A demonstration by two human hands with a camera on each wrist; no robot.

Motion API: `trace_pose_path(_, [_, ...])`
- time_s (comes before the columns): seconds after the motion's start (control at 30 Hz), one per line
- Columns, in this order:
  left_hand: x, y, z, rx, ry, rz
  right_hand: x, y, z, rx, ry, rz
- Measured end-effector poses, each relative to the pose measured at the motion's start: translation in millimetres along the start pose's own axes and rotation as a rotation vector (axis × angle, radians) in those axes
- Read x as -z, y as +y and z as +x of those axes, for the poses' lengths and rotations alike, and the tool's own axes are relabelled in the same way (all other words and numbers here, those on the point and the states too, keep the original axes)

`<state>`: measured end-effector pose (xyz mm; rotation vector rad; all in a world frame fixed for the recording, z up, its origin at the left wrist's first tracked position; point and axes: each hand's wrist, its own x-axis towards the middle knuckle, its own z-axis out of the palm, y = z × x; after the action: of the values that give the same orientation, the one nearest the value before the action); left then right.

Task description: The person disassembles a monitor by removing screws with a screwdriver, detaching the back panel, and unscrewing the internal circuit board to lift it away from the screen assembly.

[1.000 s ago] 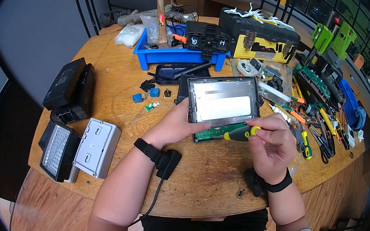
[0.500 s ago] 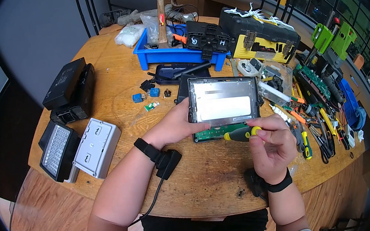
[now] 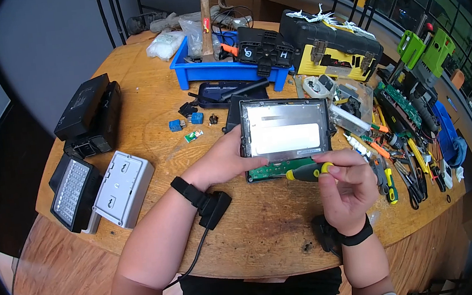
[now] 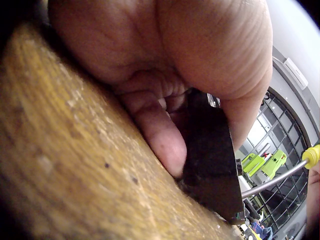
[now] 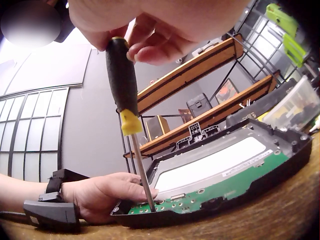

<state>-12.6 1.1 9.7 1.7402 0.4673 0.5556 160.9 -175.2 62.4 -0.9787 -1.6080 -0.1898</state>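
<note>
A black-framed display unit lies back-up on the table, showing a silver metal back with a white label. Along its near edge runs a green circuit board. My left hand grips the left side of the unit, thumb over the top and fingers curled against the black case. With thumb and fingertips, my right hand pinches the handle end of a grey-and-yellow screwdriver. The screwdriver stands nearly upright in the right wrist view, its shaft tip at the board's near left part, close to the left thumb.
Left on the table sit a white plastic housing, an LED lamp and a black case. Behind the unit are a blue tray and a toolbox. Pliers, another screwdriver and several tools crowd the right.
</note>
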Motion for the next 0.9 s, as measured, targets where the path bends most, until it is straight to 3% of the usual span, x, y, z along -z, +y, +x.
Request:
trace_pose_path(0.17, [-0.1,9.6,-1.9,0.098,-0.002,-0.009,0.7,-1.2,-0.2,-0.005,-0.002,0.009])
trace_pose_path(0.23, [0.0,-1.8,0.5,-0.002,-0.002,0.007,1.1,-2.1,0.1,-0.018,-0.008,0.001])
trace_pose_path(0.9, [0.8,-3.7,1.2,-0.022,-0.016,-0.03,1.1,-1.9,0.2,-0.011,-0.002,-0.003])
